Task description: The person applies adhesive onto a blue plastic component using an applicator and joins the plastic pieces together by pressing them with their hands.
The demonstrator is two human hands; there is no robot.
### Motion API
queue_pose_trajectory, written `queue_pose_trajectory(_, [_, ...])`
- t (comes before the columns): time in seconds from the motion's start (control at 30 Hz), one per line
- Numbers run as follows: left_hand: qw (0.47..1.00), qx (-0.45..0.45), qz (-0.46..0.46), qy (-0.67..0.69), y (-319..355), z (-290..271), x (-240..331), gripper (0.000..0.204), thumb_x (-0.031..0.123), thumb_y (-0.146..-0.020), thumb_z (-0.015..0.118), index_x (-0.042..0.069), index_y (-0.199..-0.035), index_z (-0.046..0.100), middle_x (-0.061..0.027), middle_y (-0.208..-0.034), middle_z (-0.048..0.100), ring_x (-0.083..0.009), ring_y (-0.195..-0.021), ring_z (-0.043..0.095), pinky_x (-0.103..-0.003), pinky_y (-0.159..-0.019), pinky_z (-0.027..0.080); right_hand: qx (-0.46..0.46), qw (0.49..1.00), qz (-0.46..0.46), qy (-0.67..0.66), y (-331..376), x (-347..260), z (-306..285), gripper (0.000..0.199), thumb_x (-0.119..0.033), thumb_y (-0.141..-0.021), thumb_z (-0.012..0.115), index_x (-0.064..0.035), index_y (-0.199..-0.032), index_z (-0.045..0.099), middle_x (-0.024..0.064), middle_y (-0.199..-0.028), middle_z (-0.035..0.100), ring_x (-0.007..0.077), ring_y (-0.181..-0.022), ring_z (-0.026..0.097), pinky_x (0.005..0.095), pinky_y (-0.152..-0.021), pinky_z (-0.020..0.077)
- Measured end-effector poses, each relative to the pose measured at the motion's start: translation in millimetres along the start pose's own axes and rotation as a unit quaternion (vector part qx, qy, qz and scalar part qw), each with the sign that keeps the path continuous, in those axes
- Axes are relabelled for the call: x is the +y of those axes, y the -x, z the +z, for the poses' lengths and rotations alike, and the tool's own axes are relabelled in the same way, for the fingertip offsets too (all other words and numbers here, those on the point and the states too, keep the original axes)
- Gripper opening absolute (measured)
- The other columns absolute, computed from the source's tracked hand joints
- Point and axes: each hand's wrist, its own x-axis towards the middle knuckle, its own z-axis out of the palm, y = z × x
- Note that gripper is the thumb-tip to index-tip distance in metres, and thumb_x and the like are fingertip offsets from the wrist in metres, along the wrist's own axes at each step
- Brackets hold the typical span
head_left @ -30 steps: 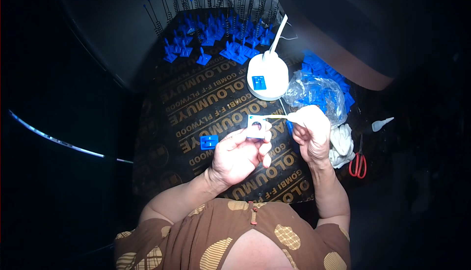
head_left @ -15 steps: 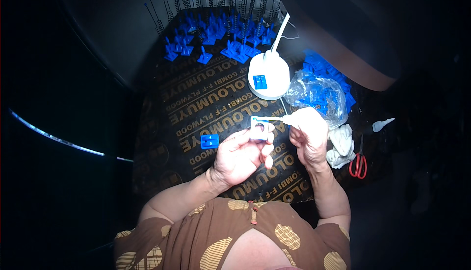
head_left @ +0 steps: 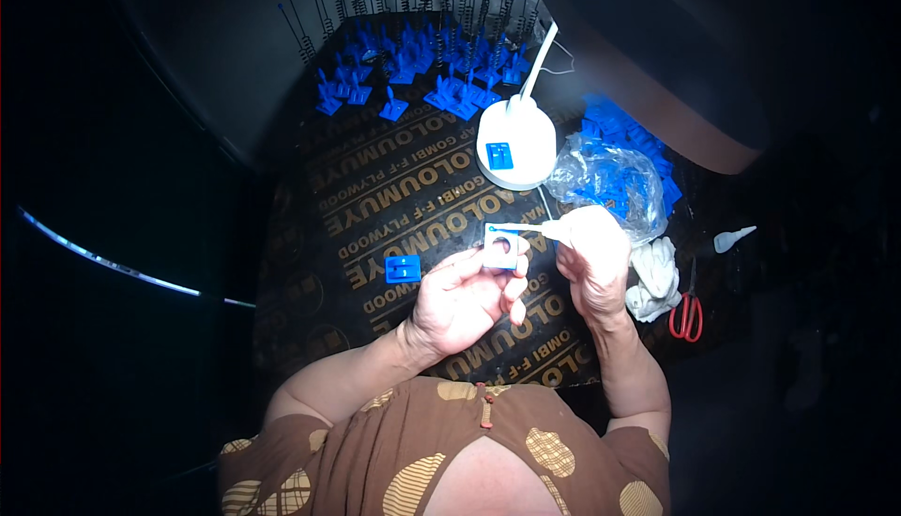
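Two bare hands meet over a bench; the held piece is the clock's centre. The left hand [head_left: 460, 295], at 7 o'clock, pinches the small square piece [head_left: 492, 242] between thumb and fingers, pale side up. The right hand [head_left: 596, 253], at 3 o'clock, is closed on a thin pale tube [head_left: 526, 229], whose tip points at 9 o'clock and reaches the piece's upper-left corner; whether it touches, I cannot tell. Good work here likely calls for steady wrists, a firm pinch near the edge with fingertips clear of the corner, and light pressure at the tip.

The bench [head_left: 310, 197] is dark, smooth board with gold print. A broad drum-shaped shade [head_left: 648, 56], dark on top and brown-sided, looms at 1 o'clock. At 11 o'clock, crowded blue stands [head_left: 404, 66] carry black coils and ball-tipped rods. A clear, crinkled bag [head_left: 610, 174] shows blue parts at 2 o'clock. The glossy, rounded white lamp base [head_left: 530, 155] sits at 12 o'clock. A crumpled white cloth [head_left: 654, 277] lies at 3 o'clock, red-handled scissors [head_left: 690, 317] near 4. At 9 o'clock lies a hard-looking blue plate [head_left: 403, 269] with a raised middle; farther out at 3, a tapered white nozzle [head_left: 734, 237].
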Motion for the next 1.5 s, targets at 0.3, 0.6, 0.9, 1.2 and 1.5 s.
queue_pose_trajectory(0.3, [1.0,0.006,-0.003,0.002,0.5,0.3,-0.8,0.045,0.029,-0.093,0.046,-0.006,-0.122,0.044,-0.0153,-0.105,0.052,-0.0218,-0.084,0.053,-0.041,-0.067,0.05,-0.005,0.999,-0.008,0.033,0.0,0.6,-2.8,0.012,-0.008,-0.084,0.067,0.0018,-0.088,0.061,-0.0033,-0.061,0.049,0.0013,-0.044,0.034,0.0182,-0.04,0.0228])
queue_pose_trajectory(0.6, [1.0,-0.003,-0.004,0.003,0.3,1.4,-0.2,0.044,0.028,-0.094,0.044,-0.006,-0.121,0.044,-0.0162,-0.104,0.051,-0.022,-0.084,0.053,-0.041,-0.066,0.051,-0.039,0.983,-0.09,0.153,0.8,-1.1,-2.3,0.012,-0.008,-0.085,0.065,0.004,-0.089,0.065,-0.0013,-0.066,0.052,0.0013,-0.045,0.037,0.0179,-0.041,0.0251])
queue_pose_trajectory(0.9, [1.0,0.003,-0.001,0.026,-2.2,0.2,4.5,0.04,0.023,-0.095,0.043,-0.007,-0.12,0.045,-0.0148,-0.104,0.055,-0.0212,-0.084,0.055,-0.042,-0.067,0.051,-0.035,0.999,0.013,0.006,-0.5,-6.4,-4.7,0.013,-0.008,-0.085,0.065,0.0042,-0.089,0.062,-0.001,-0.062,0.051,0.0016,-0.044,0.037,0.0179,-0.041,0.0255])
queue_pose_trajectory(1.2, [0.999,0.024,0.017,-0.015,-1.8,3.8,6.2,0.038,0.03,-0.094,0.041,-0.001,-0.116,0.047,-0.0132,-0.102,0.051,-0.0216,-0.083,0.05,-0.038,-0.065,0.048,-0.041,0.997,-0.019,0.058,1.0,-2.2,-4.3,0.016,-0.011,-0.086,0.064,0.0043,-0.088,0.06,0.0006,-0.066,0.056,0.0013,-0.045,0.038,0.0174,-0.041,0.0264])
queue_pose_trajectory(1.5, [0.999,0.004,0.018,0.035,-2.3,1.2,4.4,0.035,0.021,-0.095,0.043,-0.005,-0.117,0.048,-0.0148,-0.102,0.055,-0.0215,-0.083,0.055,-0.042,-0.067,0.052,-0.037,0.99,-0.04,0.129,2.3,-0.5,-6.2,0.013,-0.009,-0.082,0.066,0.0035,-0.084,0.063,0.0036,-0.077,0.06,0.0041,-0.054,0.046,0.0188,-0.048,0.0356])
